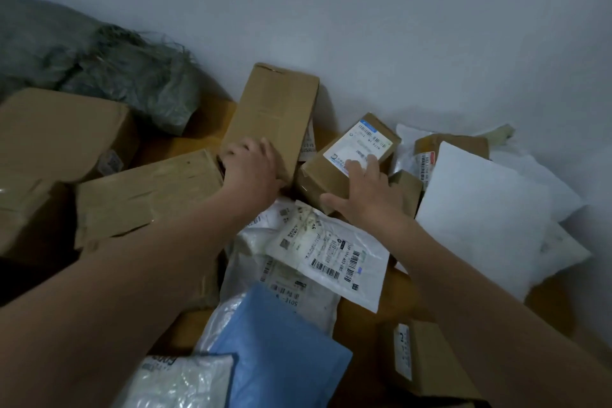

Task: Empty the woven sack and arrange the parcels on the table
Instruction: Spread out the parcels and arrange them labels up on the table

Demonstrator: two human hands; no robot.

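Blue mailer and a white mailer lie closest, overlapping in a loose heap, and both forearms reach over them. The left hand curls its fingers around the near end of a long brown box, which leans up toward the wall. The right hand holds a small labelled box, thumb hooked on the near edge and fingers laid across the label. That box sits tilted on other parcels, just beside the long one. The woven sack lies crumpled and slack at the back left, apparently emptied, so the step in hand looks like sorting.

To do it well, lift each box clear of the heap rather than dragging it, since the slick mailers underneath would likely slide along. Set the long box flat on bare tabletop, with the small one squared beside it, label up. The white padded parcel to the right may need shifting to make room.
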